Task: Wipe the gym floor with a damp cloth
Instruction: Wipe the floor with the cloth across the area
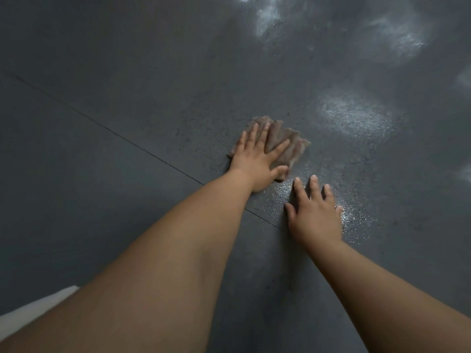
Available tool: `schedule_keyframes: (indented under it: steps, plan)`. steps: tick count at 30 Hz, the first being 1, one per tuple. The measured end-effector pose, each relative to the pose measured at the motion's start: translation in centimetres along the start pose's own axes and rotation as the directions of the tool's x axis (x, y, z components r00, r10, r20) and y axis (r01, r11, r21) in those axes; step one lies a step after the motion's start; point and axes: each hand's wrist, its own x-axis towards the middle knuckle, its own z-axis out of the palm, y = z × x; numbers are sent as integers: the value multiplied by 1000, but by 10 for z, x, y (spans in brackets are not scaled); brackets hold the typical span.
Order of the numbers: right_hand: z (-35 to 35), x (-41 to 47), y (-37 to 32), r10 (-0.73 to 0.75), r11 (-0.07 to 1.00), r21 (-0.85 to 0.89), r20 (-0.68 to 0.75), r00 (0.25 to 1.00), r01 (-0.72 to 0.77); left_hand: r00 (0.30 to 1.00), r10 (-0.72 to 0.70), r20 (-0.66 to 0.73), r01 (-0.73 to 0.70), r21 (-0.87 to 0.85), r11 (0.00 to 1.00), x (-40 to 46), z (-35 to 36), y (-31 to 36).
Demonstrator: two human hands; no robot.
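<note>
- Pressing flat on the cloth [283, 143], the left hand [257, 159] spreads straight fingers [279, 149] over it, gripping nothing; the thumb lies along the cloth's near edge.
- The right hand [314, 212] rests palm-down on the floor [127, 72] at about 5 o'clock from the cloth, near it but apart, fingers straight and loose, holding nothing; it looks like a prop for body weight.
- The cloth sits slightly right of frame centre, just at 1 o'clock of a thin seam [107, 127] that runs diagonally from 10 o'clock down toward 4 o'clock under the left forearm.
- To wipe well, I judge that the palm should keep even pressure so the bunched cloth stays spread, and strokes should overlap and cross the seam, where dirt would lodge.
- The dry, matte area at 9 o'clock looks untreated, so working toward it seems sensible; the propping hand may slip on the damp patch.
- The cloth is brownish-grey, soft and crumpled into ridges, with a ragged outline.
- The floor is dark grey with a fine pebbled grain, seemingly rubbery matting; wet sheen [354, 115] glints at 2 o'clock of the cloth and around the right hand.
- A pale fabric edge [38, 309] shows at 8 o'clock; what it is cannot be told.
</note>
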Motion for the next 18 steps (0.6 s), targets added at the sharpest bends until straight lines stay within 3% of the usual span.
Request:
schedule_keyframes:
  steps: [3, 6, 10, 13, 15, 18]
  plan:
    - [-1, 0, 3, -14, 1000, -18, 7, 1000, 14, 985, -170, 12, 171, -89, 981, 3, -7, -30]
    - [-1, 1, 3, -16, 1000, -23, 3, 1000, 16, 911, -411, 27, 405, -234, 884, -8, -3, -78]
    - [-1, -1, 2, -9, 999, -34, -6, 1000, 9, 683, -723, 102, 699, -381, 606, -59, 21, -121]
    - [0, -1, 1, -2, 999, -34, -24, 1000, 1, 529, -831, 174, 793, -451, 410, -87, 39, -102]
    - [2, -2, -1, -2, 1000, -28, -32, 999, 1, 548, -814, 190, 794, -423, 436, -93, 44, -64]
    - [1, -1, -1, -10, 1000, -28, -53, 999, 8, 792, -599, 115, 599, -337, 727, -103, 50, 19]
